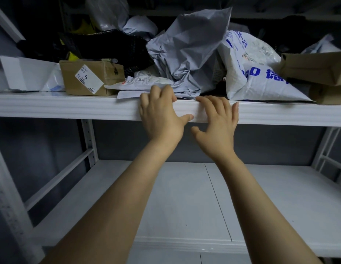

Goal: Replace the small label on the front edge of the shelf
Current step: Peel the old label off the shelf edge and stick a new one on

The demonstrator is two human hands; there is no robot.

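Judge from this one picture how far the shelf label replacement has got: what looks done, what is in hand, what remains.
Done: nothing can be confirmed; no old or new label is clearly visible. In hand: the left hand and right hand both lie spread on the shelf's front edge, with a faint pale patch between them that may be the label. Left: whether it still needs peeling or pressing down cannot be told.

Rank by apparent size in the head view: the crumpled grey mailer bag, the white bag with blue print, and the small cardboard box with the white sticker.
1. Crumpled grey mailer bag and white bag with blue print: too alike to rank, and they overlap.
2. Small cardboard box: clearly smallest.
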